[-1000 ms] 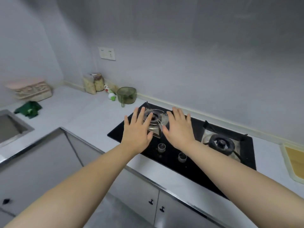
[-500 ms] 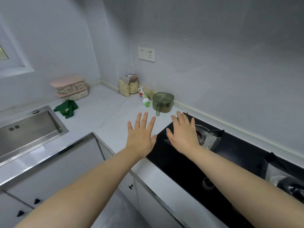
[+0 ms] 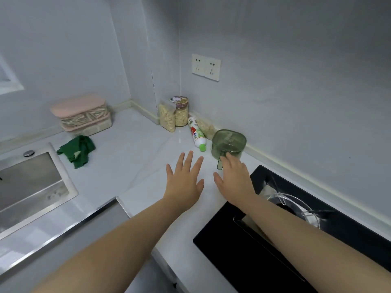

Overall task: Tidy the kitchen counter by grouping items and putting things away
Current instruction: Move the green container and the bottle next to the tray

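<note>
White counter (image 3: 131,166) runs along two pale grey walls and meets in a corner at the upper middle of the frame. Just right of centre stands a green see-through container (image 3: 229,142) with a lid, close to the back wall, its handle pointing toward the lower part of the frame. The right hand (image 3: 234,178) is stretched out flat, palm down, fingers straight and holding nothing. Its fingertips (image 3: 227,158) overlap the handle, though I cannot tell whether they touch it. The left hand (image 3: 185,182) is beside it near the centre, also flat with fingers spread, above bare counter and holding nothing.

Just left of the container a white bottle (image 3: 196,133) with a green cap lies on its side, cap toward the hands. Behind it a clear bag of oats (image 3: 206,127) lies against the wall. In the corner stand a clear box of oats (image 3: 167,117) and a jar of oats (image 3: 181,112), touching each other. A wall socket (image 3: 205,67) sits above them.

At the lower right is a black stove (image 3: 275,250) with one burner (image 3: 292,206) showing. At the left, a crumpled green cloth (image 3: 77,151) lies near the corner of a steel sink (image 3: 27,182), and a pink-lidded box (image 3: 81,115) stands behind the cloth by the wall.
</note>
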`<state>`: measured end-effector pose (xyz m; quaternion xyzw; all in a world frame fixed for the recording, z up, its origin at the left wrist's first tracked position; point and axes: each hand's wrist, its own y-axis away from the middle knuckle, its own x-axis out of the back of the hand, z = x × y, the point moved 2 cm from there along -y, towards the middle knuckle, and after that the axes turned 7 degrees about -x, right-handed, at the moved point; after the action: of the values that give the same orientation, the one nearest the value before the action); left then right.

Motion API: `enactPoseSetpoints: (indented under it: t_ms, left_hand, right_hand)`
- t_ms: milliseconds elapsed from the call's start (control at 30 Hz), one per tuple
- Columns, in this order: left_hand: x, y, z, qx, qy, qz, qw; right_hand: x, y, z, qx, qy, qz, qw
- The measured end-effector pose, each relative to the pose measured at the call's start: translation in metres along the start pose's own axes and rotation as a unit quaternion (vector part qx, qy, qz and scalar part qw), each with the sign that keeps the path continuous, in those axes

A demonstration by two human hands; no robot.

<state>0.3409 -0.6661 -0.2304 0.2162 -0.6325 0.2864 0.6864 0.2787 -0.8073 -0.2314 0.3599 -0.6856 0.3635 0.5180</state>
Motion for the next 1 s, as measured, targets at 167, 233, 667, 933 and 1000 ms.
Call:
enactPoseSetpoints:
  t_ms: [167,233,667,933,1000]
  left_hand:
    - [-0.016,-0.057,-0.036,-0.027,0.02,-0.027,0.999]
    - [-0.024,-0.082,-0.052,-0.06,0.029,-0.033,0.997]
    - [-0.065,-0.207,-0.111,-0.233,0.023,-0.121,0.965]
    - [-0.087,-0.259,-0.124,-0.276,-0.036,-0.108,0.954]
    - [-0.092,-0.269,-0.124,-0.286,-0.058,-0.106,0.951]
  right_hand:
    - [-0.017,-0.046,-0.009,-0.045,-0.074,-0.025,0.996]
    - [-0.028,-0.064,-0.011,-0.073,-0.096,-0.038,0.992]
    - [-0.071,-0.151,0.007,-0.444,-0.302,-0.053,0.842]
    - [-0.098,-0.17,0.02,-0.571,-0.429,-0.089,0.694]
    - [-0.105,-0.176,0.022,-0.574,-0.456,-0.099,0.673]
